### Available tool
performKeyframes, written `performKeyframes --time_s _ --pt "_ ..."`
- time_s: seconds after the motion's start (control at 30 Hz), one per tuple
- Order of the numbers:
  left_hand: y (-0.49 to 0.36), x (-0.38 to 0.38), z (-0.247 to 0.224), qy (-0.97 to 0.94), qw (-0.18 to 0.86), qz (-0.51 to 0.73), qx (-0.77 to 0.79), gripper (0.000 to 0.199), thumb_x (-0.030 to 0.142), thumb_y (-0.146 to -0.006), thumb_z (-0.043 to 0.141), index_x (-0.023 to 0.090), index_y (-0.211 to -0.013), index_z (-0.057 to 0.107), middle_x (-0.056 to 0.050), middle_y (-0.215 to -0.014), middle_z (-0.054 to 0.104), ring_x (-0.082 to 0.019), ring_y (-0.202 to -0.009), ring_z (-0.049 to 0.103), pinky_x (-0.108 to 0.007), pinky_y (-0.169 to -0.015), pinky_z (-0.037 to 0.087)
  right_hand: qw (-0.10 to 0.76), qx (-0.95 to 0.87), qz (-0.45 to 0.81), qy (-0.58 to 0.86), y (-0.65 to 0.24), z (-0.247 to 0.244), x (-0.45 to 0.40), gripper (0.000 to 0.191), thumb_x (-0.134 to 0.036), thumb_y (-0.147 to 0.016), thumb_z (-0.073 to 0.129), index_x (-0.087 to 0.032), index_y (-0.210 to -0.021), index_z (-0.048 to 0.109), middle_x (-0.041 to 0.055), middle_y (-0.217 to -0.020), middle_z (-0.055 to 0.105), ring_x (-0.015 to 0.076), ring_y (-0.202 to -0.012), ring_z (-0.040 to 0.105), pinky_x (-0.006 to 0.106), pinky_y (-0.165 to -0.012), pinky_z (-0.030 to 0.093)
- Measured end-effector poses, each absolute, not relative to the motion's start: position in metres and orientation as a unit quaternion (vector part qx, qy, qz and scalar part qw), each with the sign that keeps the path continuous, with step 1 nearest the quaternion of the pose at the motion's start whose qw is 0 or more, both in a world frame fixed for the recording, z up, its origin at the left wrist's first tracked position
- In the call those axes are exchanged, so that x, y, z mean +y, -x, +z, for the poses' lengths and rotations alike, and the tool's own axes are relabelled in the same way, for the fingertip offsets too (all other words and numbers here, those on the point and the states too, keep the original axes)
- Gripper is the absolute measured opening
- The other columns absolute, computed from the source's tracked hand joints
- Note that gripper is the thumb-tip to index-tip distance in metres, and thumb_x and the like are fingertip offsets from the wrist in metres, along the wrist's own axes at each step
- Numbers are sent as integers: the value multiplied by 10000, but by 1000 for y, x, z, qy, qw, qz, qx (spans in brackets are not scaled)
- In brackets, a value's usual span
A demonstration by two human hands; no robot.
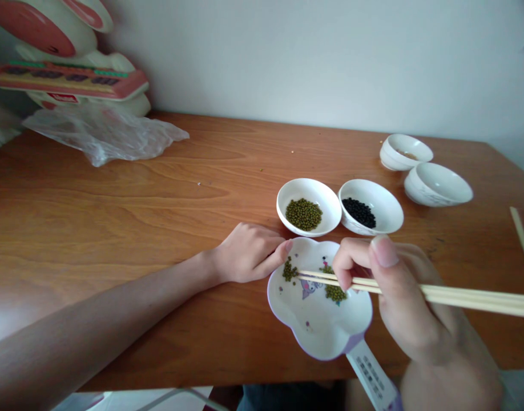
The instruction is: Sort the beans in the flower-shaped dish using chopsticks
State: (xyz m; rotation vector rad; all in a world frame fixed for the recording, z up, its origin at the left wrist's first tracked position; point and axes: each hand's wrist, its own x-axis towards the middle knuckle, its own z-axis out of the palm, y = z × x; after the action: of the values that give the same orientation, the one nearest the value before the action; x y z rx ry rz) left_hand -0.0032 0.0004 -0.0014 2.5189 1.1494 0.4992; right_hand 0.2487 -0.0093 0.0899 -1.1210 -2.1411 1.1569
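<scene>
A white flower-shaped dish (326,331) with a purple rim, cartoon print and a handle lies near the table's front edge. Green mung beans (290,269) form one small heap at its left side, and another heap (334,293) sits right of the middle. My left hand (251,254) is closed at the dish's upper left rim, thumb on the edge and the other fingers curled, partly hidden. A pair of wooden chopsticks (463,297) is gripped in my right hand (407,297), above the dish's right side. The chopstick tips touch or nearly touch the left heap.
Behind the dish stand a white bowl of mung beans (330,208) and a bowl of black beans (388,211). Two more white bowls (437,191) are farther right. A light stick (523,240) lies at the right. A plastic bag (116,137) and a toy keyboard (86,80) occupy the back left.
</scene>
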Motion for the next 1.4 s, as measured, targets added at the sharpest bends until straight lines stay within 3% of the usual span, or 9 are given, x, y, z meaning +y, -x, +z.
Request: performKeyframes --time_s 0.37,0.6,0.93,1.4 --pt "4 0 -2 -882 169 169 407 476 389 -1126 268 184 -788 533 -12 -787 673 -133 -683 591 -287 -631 343 258 -769 432 394 -249 90 -9 631 -603 -1092 263 -213 -679 538 -10 -615 522 127 -577 485 334 -577 342" --pt "4 0 -3 -880 169 173 409 471 385 -1122 272 183 -778 524 -13 -775 669 -128 -663 572 -289 -615 332 338 -754 420 376 -269 91 -5 705 -655 -1069 226 -230 -655 605 18 -625 584 161 -607 536 343 -573 364" --pt "3 0 0 -877 178 177 410 478 386 -1121 269 182 -768 518 -14 -764 663 -126 -656 565 -288 -611 328 248 -742 466 412 -257 93 -12 678 -693 -1054 249 -214 -678 546 -9 -611 508 136 -587 495 341 -589 333" --pt "2 1 1 -880 174 171 407 492 392 -1126 253 184 -789 545 -15 -795 682 -132 -679 585 -288 -628 343 234 -777 454 367 -246 91 -13 667 -669 -1070 215 -209 -675 494 -16 -622 502 125 -593 500 327 -576 348"
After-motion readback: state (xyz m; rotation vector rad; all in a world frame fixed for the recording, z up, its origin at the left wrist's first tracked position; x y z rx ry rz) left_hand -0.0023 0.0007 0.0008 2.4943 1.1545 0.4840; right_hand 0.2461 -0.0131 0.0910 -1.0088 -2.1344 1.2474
